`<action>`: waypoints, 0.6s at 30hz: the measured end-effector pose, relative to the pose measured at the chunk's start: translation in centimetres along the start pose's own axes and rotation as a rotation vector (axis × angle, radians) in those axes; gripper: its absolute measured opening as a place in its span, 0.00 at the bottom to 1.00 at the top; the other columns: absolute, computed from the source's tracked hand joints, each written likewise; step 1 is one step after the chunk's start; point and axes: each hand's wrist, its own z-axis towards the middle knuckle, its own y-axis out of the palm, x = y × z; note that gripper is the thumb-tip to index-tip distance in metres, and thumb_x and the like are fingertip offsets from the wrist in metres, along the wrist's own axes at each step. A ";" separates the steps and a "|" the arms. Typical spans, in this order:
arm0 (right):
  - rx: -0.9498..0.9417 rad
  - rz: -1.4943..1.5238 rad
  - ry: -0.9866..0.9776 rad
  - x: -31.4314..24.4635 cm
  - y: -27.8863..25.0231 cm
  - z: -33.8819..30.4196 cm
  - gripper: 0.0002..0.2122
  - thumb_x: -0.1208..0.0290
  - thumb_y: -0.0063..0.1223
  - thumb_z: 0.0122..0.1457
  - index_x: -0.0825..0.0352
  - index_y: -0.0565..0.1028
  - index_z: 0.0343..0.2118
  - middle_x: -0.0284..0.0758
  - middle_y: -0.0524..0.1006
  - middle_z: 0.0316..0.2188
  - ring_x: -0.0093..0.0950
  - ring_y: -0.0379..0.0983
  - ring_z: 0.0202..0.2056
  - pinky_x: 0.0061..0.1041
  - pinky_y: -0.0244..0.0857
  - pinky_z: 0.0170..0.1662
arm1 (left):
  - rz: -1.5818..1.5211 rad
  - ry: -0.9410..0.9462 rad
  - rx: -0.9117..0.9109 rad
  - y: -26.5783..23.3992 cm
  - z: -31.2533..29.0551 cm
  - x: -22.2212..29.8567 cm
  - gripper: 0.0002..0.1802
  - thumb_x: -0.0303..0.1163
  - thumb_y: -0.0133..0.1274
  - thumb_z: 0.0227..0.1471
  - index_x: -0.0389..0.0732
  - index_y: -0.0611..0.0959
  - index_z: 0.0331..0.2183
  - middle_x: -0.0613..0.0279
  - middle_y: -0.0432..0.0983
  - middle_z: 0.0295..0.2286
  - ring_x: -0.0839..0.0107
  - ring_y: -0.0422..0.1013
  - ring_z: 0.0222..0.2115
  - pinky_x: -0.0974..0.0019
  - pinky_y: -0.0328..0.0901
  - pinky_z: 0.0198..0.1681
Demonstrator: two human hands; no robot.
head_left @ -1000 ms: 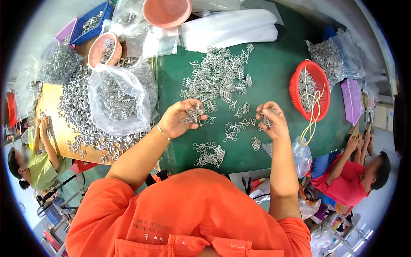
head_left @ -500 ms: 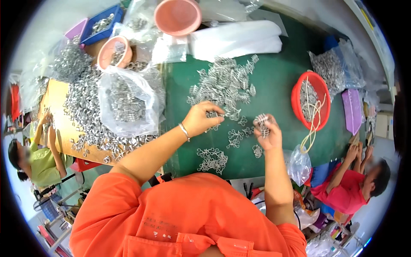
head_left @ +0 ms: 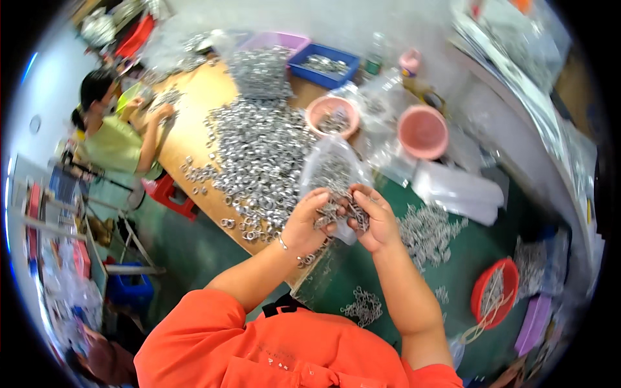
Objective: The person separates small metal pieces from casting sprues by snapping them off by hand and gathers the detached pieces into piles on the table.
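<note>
My left hand (head_left: 303,225) and my right hand (head_left: 380,227) are close together over a clear plastic bag (head_left: 312,167) that holds a heap of small silvery metal pieces. Fingers of the left hand curl round a clump of these metal pieces (head_left: 328,215). Another clump (head_left: 358,216) lies in the bent fingers of the right hand. The exact kind of piece is too small to make out. On the green tabletop, to the right of my right forearm, lies a loose pile of bent-wire pieces (head_left: 427,236). A smaller pile (head_left: 363,306) sits near my body.
Metal rings (head_left: 259,155) cover much of the wooden table on the left. Behind stand a blue tray (head_left: 352,70) and two pink bowls (head_left: 352,129) (head_left: 422,132). A red basket (head_left: 475,297) with cord is at right. Someone in light green (head_left: 116,145) works at far left.
My view has swung to the left. Both hands have gone from the green tabletop to over the plastic bag and come together. The right hand still holds a clump of metal pieces.
</note>
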 end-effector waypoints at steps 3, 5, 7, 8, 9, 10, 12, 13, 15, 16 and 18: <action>-0.073 -0.192 0.082 0.7 2.8 1.4 0.12 0.73 0.53 0.53 0.65 0.72 0.41 0.31 0.76 0.30 0.21 0.72 0.27 0.12 0.55 0.19 | -0.022 0.017 0.022 -1.8 -1.2 1.3 0.13 0.37 0.51 0.48 0.47 0.72 0.37 0.65 0.73 0.29 0.73 0.69 0.30 0.71 0.59 0.25; -0.098 -0.475 0.050 1.1 3.4 2.0 0.16 0.72 0.56 0.51 0.65 0.71 0.44 0.31 0.76 0.31 0.19 0.72 0.26 0.11 0.53 0.20 | 0.075 0.064 0.116 -1.5 -2.3 1.7 0.12 0.37 0.52 0.48 0.46 0.74 0.36 0.67 0.73 0.29 0.76 0.68 0.30 0.72 0.58 0.25; -0.043 -0.729 0.064 1.0 4.0 2.5 0.18 0.73 0.59 0.45 0.65 0.73 0.42 0.28 0.75 0.31 0.18 0.71 0.26 0.10 0.53 0.19 | 0.213 0.128 0.189 -2.1 -2.1 1.6 0.11 0.37 0.53 0.47 0.45 0.76 0.34 0.69 0.73 0.28 0.77 0.68 0.29 0.74 0.59 0.24; -0.043 -0.741 0.063 0.8 3.8 2.7 0.19 0.74 0.60 0.44 0.65 0.72 0.43 0.28 0.74 0.32 0.18 0.72 0.26 0.11 0.54 0.19 | 0.281 0.160 0.220 -2.5 -1.6 1.4 0.10 0.36 0.54 0.46 0.43 0.77 0.32 0.69 0.74 0.26 0.78 0.69 0.28 0.74 0.61 0.23; -0.079 -0.779 -0.023 0.7 3.5 2.9 0.18 0.75 0.56 0.46 0.67 0.72 0.43 0.32 0.73 0.33 0.17 0.69 0.23 0.12 0.55 0.17 | 0.356 0.222 0.236 -2.4 -1.3 1.2 0.10 0.36 0.55 0.46 0.42 0.77 0.31 0.69 0.74 0.25 0.78 0.69 0.27 0.73 0.62 0.22; -0.064 -0.847 -0.072 0.4 4.1 2.5 0.18 0.76 0.55 0.46 0.68 0.71 0.44 0.32 0.73 0.33 0.17 0.70 0.23 0.12 0.55 0.16 | 0.429 0.276 0.262 -2.2 -1.3 1.0 0.10 0.35 0.56 0.45 0.41 0.78 0.30 0.69 0.74 0.24 0.79 0.69 0.26 0.72 0.63 0.22; -0.028 -0.956 -0.176 0.4 3.7 1.8 0.16 0.75 0.53 0.50 0.71 0.71 0.43 0.34 0.73 0.33 0.17 0.68 0.22 0.13 0.54 0.16 | 0.528 0.369 0.244 -1.1 -1.4 1.1 0.11 0.34 0.57 0.44 0.38 0.78 0.30 0.67 0.74 0.25 0.78 0.69 0.27 0.72 0.65 0.27; -0.055 -1.059 -0.123 0.3 3.2 1.6 0.15 0.75 0.52 0.51 0.72 0.71 0.43 0.35 0.74 0.33 0.17 0.66 0.20 0.13 0.55 0.16 | 0.662 0.518 0.299 -1.5 -0.6 -0.2 0.11 0.33 0.57 0.43 0.37 0.78 0.29 0.66 0.74 0.25 0.78 0.69 0.28 0.72 0.65 0.30; -0.069 -0.978 -0.261 1.1 3.3 0.4 0.13 0.78 0.54 0.49 0.76 0.72 0.39 0.36 0.74 0.30 0.17 0.65 0.17 0.14 0.56 0.16 | 0.741 0.563 0.283 -1.6 -0.5 -0.5 0.11 0.32 0.58 0.41 0.36 0.78 0.27 0.62 0.74 0.26 0.75 0.69 0.30 0.72 0.64 0.36; -0.059 -0.942 -0.286 1.5 2.9 0.2 0.11 0.79 0.54 0.48 0.76 0.74 0.36 0.36 0.74 0.29 0.18 0.66 0.18 0.15 0.56 0.16 | 0.707 0.530 0.259 -1.6 -0.8 -0.6 0.11 0.32 0.58 0.40 0.36 0.78 0.27 0.61 0.73 0.26 0.74 0.69 0.29 0.70 0.64 0.36; -0.052 -0.987 -0.325 1.3 0.9 -0.2 0.12 0.77 0.52 0.51 0.74 0.72 0.39 0.35 0.74 0.30 0.17 0.65 0.19 0.13 0.55 0.16 | 0.847 0.596 0.246 -1.0 -1.2 -1.1 0.11 0.32 0.58 0.39 0.37 0.77 0.26 0.59 0.72 0.27 0.70 0.70 0.30 0.69 0.64 0.36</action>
